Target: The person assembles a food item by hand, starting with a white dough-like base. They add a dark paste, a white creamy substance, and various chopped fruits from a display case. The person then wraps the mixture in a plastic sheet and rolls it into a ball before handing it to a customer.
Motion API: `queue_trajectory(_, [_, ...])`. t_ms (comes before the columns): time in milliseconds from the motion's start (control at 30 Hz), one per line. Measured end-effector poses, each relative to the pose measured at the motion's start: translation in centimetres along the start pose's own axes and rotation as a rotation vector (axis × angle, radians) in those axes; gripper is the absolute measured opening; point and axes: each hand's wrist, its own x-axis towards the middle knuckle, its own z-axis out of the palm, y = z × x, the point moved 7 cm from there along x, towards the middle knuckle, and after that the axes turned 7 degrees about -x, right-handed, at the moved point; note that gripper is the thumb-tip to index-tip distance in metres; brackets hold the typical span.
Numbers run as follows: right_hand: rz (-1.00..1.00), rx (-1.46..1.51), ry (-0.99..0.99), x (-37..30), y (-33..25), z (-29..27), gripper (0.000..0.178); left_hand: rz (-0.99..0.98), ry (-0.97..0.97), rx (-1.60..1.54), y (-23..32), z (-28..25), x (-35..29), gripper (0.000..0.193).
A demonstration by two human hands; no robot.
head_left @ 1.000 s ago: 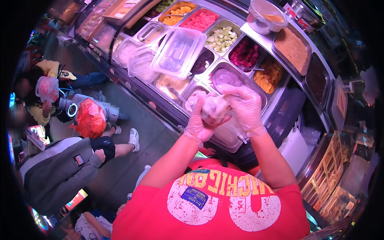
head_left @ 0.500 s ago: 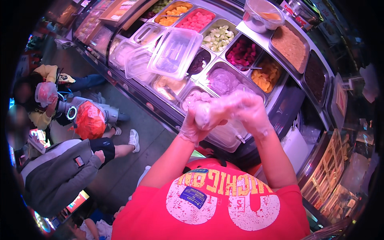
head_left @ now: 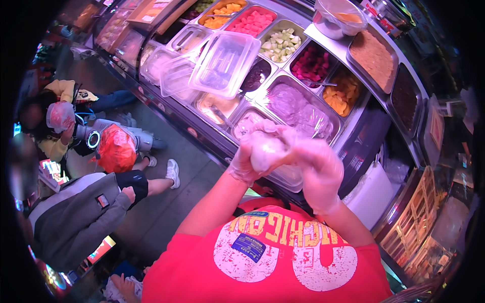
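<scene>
Both my hands wear thin clear gloves and are raised over the near end of the food counter. My left hand (head_left: 246, 162) is closed round a smooth, pale, rounded lump (head_left: 267, 153); what it is made of I cannot tell. My right hand (head_left: 319, 166), smeared by motion, curves over the lump's right side with bent fingers. Just beyond the hands lie a pan of purple mash (head_left: 294, 107) with a spoon in it and a smaller pan of pale filling (head_left: 248, 122). A clear plastic tub (head_left: 285, 178) is partly hidden beneath them.
Pans of diced green-white fruit (head_left: 281, 44), pink cubes (head_left: 254, 21), dark red cubes (head_left: 309, 65) and orange slices (head_left: 342, 96) fill the counter. Clear empty containers (head_left: 225, 63) sit on the pans. A crumb tray (head_left: 373, 58) lies right. People (head_left: 83, 217) are at left.
My right hand has moved down and slightly right, so more of the pale lump and the purple mash shows. My left hand stays round the lump. The whole view has shifted slightly.
</scene>
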Motion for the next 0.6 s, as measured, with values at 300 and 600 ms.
queue_trajectory(300, [1.067, 1.003, -0.234, 1.0, 9.9, 5.5, 0.026, 0.037, 0.557, -0.092, -0.1, -1.6, -2.9, 0.066])
queue_trajectory(600, [1.155, 0.858, -0.277, 2.3, 11.2, 7.4, 0.027, 0.161, 0.639, -0.056, 1.2, -4.4, -3.7, 0.055])
